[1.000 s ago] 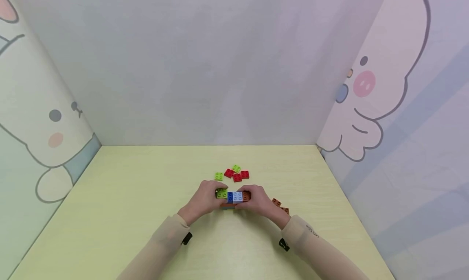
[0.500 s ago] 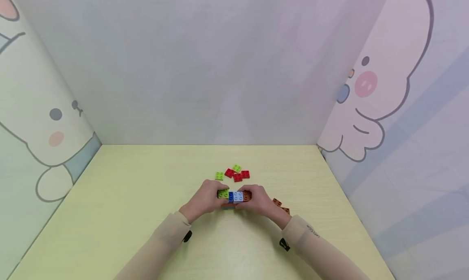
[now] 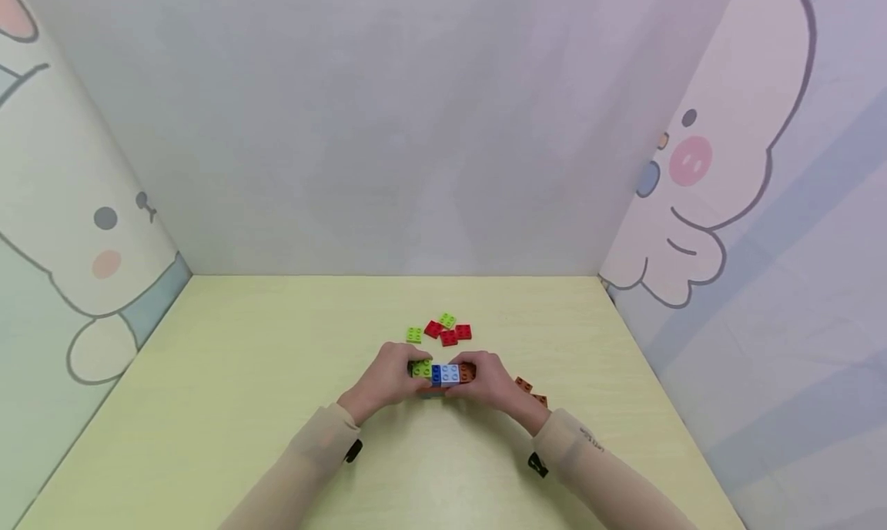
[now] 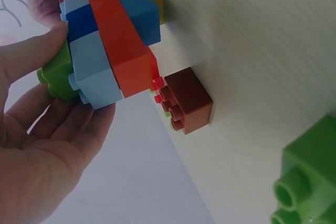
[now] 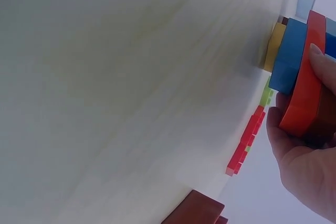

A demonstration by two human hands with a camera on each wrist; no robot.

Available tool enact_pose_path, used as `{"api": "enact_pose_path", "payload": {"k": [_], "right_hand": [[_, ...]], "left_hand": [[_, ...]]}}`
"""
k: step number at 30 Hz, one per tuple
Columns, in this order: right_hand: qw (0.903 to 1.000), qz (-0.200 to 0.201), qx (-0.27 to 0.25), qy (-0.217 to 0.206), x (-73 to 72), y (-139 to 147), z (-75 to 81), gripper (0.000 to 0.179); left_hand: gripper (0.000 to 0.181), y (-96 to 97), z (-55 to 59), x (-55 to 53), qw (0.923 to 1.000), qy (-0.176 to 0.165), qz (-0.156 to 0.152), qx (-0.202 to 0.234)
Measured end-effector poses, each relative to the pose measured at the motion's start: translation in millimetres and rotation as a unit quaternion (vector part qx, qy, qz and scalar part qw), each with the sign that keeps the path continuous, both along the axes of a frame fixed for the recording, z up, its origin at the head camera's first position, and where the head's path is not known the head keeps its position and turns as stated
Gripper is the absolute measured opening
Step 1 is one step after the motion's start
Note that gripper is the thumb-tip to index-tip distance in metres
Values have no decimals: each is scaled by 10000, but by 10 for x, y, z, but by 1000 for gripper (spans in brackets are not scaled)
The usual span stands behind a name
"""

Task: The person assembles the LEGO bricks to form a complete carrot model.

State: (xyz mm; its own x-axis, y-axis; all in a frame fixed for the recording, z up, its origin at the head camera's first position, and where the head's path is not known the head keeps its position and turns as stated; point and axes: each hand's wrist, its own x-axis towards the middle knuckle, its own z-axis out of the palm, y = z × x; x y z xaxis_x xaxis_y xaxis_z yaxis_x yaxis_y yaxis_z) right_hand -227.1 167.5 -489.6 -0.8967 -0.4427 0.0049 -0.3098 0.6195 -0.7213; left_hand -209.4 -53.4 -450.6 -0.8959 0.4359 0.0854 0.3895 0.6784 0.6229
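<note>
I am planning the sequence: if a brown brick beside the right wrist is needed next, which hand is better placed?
Probably the right hand: the brown bricks lie beside its wrist; the left hand would have to reach past it. Both hands hold the assembly.

Your left hand (image 3: 389, 374) grips the green end of a brick stack (image 3: 450, 374), your right hand (image 3: 489, 379) its brown end; three red bricks (image 3: 449, 337) and two lime bricks (image 3: 413, 335) lie beyond on the table (image 3: 222, 391), two brown bricks (image 3: 523, 384) near your right wrist (image 3: 532, 414)
</note>
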Motion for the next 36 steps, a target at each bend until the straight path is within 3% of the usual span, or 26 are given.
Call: {"api": "enact_pose_path", "payload": {"k": [15,25,30,36], "right_hand": [[10000,-33,38,-10,-3,-5,2,40],[10000,-22,67,1,2,8,-24,41],[10000,0,92,-3,0,11,-37,41],[9999,0,120,12,-5,17,-35,41]], "left_hand": [[36,10,-47,4,9998,102,150,87],[38,-12,-201,-19,9971,-224,368,632],[38,-32,-250,-18,9944,-358,617,774],[39,-57,-274,-24,9939,-278,626,860]]}}
